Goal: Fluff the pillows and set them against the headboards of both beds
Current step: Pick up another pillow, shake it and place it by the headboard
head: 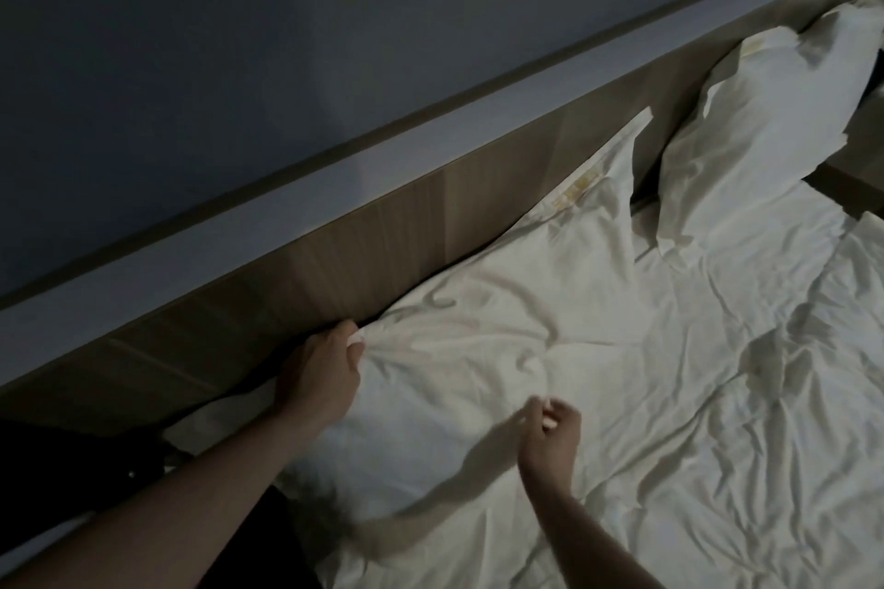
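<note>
The near pillow (478, 325) lay flat on the bed, its long axis running along the wooden headboard (335, 244), one corner pointing up and right against the wood. The left hand (323, 373) gripped a bunch of its cover at the edge next to the headboard. The right hand (550, 435) hovered above the pillow's near side, fingers curled and blurred; I could not tell whether it held fabric. A second pillow (765, 134) leaned against the headboard farther right, its top corner cut off by the frame. Rumpled white bedding (741, 397) lay beside both
</note>
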The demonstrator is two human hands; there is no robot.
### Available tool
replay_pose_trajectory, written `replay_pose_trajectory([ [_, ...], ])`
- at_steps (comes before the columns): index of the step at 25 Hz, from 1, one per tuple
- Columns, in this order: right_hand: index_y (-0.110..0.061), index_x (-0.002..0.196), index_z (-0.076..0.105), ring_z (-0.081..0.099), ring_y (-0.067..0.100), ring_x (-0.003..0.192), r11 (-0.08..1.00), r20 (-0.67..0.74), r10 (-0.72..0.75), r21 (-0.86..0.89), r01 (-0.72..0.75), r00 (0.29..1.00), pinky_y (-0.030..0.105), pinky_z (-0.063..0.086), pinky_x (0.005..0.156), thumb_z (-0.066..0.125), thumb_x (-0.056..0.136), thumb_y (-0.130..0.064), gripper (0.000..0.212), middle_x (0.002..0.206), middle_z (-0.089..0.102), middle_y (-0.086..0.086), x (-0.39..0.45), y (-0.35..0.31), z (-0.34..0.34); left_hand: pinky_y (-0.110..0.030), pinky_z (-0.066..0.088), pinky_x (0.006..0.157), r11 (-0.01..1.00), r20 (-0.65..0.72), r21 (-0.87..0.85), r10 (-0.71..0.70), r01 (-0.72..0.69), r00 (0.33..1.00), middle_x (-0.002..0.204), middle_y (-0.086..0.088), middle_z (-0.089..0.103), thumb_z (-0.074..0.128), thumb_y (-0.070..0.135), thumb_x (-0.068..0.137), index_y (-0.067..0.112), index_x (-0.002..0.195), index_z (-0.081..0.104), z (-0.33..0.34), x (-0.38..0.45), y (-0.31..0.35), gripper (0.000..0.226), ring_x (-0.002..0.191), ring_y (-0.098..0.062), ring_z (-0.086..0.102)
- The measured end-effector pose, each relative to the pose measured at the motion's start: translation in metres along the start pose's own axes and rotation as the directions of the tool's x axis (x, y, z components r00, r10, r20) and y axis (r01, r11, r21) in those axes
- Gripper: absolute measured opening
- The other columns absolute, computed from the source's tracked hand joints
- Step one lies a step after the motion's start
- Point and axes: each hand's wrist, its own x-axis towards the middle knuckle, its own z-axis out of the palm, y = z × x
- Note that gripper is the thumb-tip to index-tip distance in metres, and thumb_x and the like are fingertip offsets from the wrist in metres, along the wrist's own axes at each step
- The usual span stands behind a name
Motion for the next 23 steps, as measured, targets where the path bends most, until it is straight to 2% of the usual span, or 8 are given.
replay_pose_trajectory([
  [3, -0.002, 0.149, 0.041, 0.057, 0.037, 0.13, 0.889, 0.176, 0.446, 0.024, -0.457, 0.878, 0.046, 0.046, 0.11, 0.055, 0.087, -0.069, 0.093, 0.144, 0.057, 0.021, -0.033, 0.07, 0.018, -0.041, 0.047, 0.082, 0.998, -0.066, 0.056, 0.04, -0.037, 0.997, 0.121, -0.012, 0.069, 0.052, 0.034, 0.102, 0.018, 0.123, 0.06, 0.0, -0.009, -0.004, 0.027, 0.111, -0.037, 0.064],
  [5, -0.005, 0.155, 0.036, 0.05, 0.039, 0.139, 0.807, 0.272, 0.559, 0.041, -0.589, 0.784, 0.052, 0.044, 0.114, 0.045, 0.091, -0.074, 0.095, 0.154, 0.048, 0.017, -0.044, 0.081, 0.037, -0.039, 0.042, 0.074, 0.989, -0.065, 0.15, 0.03, -0.02, 0.997, 0.115, -0.014, 0.071, 0.053, 0.036, 0.102, 0.018, 0.113, 0.061, -0.003, -0.007, -0.002, 0.023, 0.106, -0.04, 0.065],
  [7, -0.002, 0.156, 0.036, 0.047, 0.039, 0.143, 0.813, 0.275, 0.538, 0.082, -0.577, 0.797, 0.048, 0.041, 0.117, 0.042, 0.101, -0.063, 0.083, 0.159, 0.045, 0.019, -0.048, 0.066, 0.05, -0.039, 0.039, 0.071, 0.978, -0.071, 0.208, 0.019, -0.004, 0.997, 0.111, -0.017, 0.072, 0.053, 0.037, 0.102, 0.016, 0.107, 0.063, -0.009, -0.001, 0.004, 0.023, 0.102, -0.042, 0.066],
  [10, 0.001, 0.143, 0.054, 0.055, 0.04, 0.133, 0.891, 0.194, 0.416, 0.107, -0.441, 0.888, 0.045, 0.045, 0.111, 0.046, 0.105, -0.046, 0.061, 0.143, 0.06, 0.022, -0.05, 0.049, 0.046, -0.039, 0.034, 0.068, 0.965, -0.108, 0.259, 0.067, -0.037, 0.992, 0.108, -0.02, 0.072, 0.051, 0.037, 0.104, 0.015, 0.106, 0.064, -0.021, 0.004, 0.01, 0.026, 0.099, -0.044, 0.067],
  [13, 0.001, 0.11, 0.067, 0.062, 0.041, 0.116, 0.929, 0.126, 0.359, 0.051, -0.367, 0.925, 0.044, 0.048, 0.1, 0.042, 0.108, -0.038, 0.047, 0.114, 0.068, 0.023, -0.064, 0.053, 0.027, -0.04, 0.034, 0.066, 0.958, -0.175, 0.28, 0.12, -0.068, 0.977, 0.101, -0.02, 0.074, 0.05, 0.038, 0.104, 0.016, 0.103, 0.064, -0.026, -0.003, 0.002, 0.026, 0.091, -0.045, 0.069],
  [15, -0.005, 0.089, 0.062, 0.061, 0.036, 0.101, 0.925, 0.155, 0.381, -0.049, -0.378, 0.912, 0.042, 0.048, 0.093, 0.041, 0.108, -0.038, 0.043, 0.102, 0.065, 0.018, -0.07, 0.058, 0.025, -0.04, 0.035, 0.066, 0.955, -0.162, 0.294, 0.096, -0.045, 0.982, 0.101, -0.02, 0.074, 0.05, 0.037, 0.104, 0.015, 0.102, 0.062, -0.023, -0.012, -0.005, 0.025, 0.091, -0.045, 0.069],
  [19, -0.008, 0.099, 0.062, 0.067, 0.027, 0.087, 0.896, 0.378, 0.442, -0.238, -0.375, 0.813, 0.053, 0.062, 0.088, 0.048, 0.098, -0.039, 0.034, 0.103, 0.07, 0.014, -0.06, 0.061, 0.027, -0.041, 0.046, 0.074, 0.927, -0.049, 0.375, -0.007, 0.024, 0.999, 0.111, -0.015, 0.073, 0.049, 0.035, 0.104, 0.017, 0.108, 0.06, -0.021, -0.016, -0.001, 0.022, 0.101, -0.04, 0.069],
  [23, -0.005, 0.112, 0.057, 0.065, 0.029, 0.088, 0.912, 0.287, 0.408, -0.086, -0.401, 0.867, 0.049, 0.06, 0.086, 0.06, 0.093, -0.028, 0.03, 0.104, 0.065, 0.015, -0.011, 0.042, 0.001, -0.04, 0.051, 0.079, 0.947, -0.041, 0.26, 0.206, -0.189, 0.978, 0.118, -0.006, 0.07, 0.059, 0.035, 0.093, 0.025, 0.121, 0.057, -0.024, -0.002, 0.054, 0.03, 0.105, -0.034, 0.067],
])
